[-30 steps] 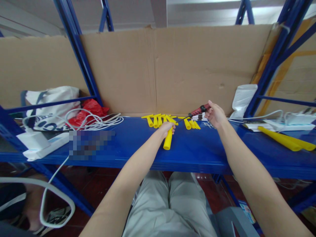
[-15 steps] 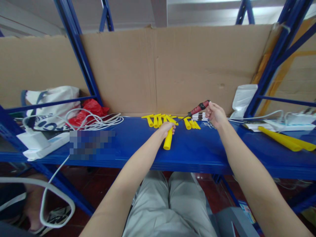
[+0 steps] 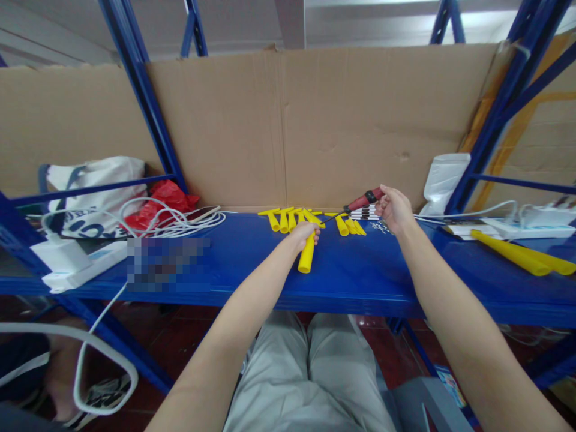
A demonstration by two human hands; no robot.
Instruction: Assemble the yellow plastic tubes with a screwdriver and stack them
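My left hand (image 3: 306, 236) is closed round a yellow plastic tube (image 3: 306, 259), whose wide round end points toward me. My right hand (image 3: 394, 209) grips the end of a red-and-black screwdriver (image 3: 363, 200). The screwdriver slants down to the left, and its thin shaft reaches the part by my left fingers; the exact contact of the tip is too small to make out. Behind my left hand lie several yellow T-shaped pieces (image 3: 283, 222). More yellow pieces (image 3: 342, 225) lie under the screwdriver, beside white sticks with dark bands (image 3: 360, 213) and scattered small bits (image 3: 380, 225).
The blue shelf (image 3: 360, 276) has a cardboard panel (image 3: 342, 126) behind it. At left are a power strip (image 3: 85, 264), coiled white cable (image 3: 180, 222), a red bag (image 3: 162, 204) and a cloth bag (image 3: 103, 180). Long yellow cones (image 3: 517, 255) lie at right.
My right hand and the screwdriver handle have shifted very slightly, the handle a touch lower. My left hand and the yellow tube stay in place.
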